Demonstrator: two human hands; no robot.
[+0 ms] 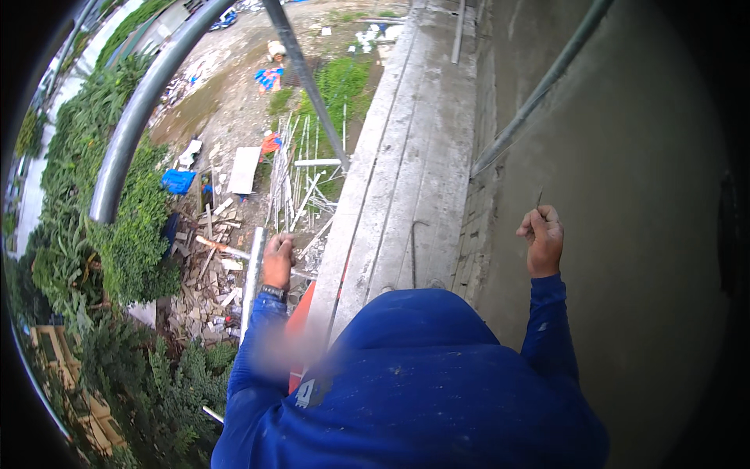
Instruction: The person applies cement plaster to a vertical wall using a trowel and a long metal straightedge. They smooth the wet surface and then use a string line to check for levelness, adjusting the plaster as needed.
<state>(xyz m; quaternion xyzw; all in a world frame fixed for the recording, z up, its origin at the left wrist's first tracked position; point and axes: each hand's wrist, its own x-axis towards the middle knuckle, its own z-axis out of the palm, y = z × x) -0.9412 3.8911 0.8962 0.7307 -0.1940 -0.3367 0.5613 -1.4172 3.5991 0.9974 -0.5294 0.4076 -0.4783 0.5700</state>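
Observation:
My right hand (544,242) is raised in front of the grey wall on the right. Its fingers are pinched around a thin, dark, pointed piece (540,197) that sticks up from them; whether it is a nail or a wire I cannot tell. On the left, my left hand (278,259) has its fingers curled in, with a dark band at the wrist. It is beside the end of a metal pipe (253,277); anything inside its fingers is hidden. Between my hands, a bent metal rod with a hooked end (414,254) lies on the grey planks (383,203).
Scaffold tubes cross the view at the upper left (129,137), by the planks' left edge (308,86) and against the wall (539,94). Beyond that left edge is a drop to ground with rubble (211,289) and trees (133,250). A strip of wood (458,35) lies farther along the planks.

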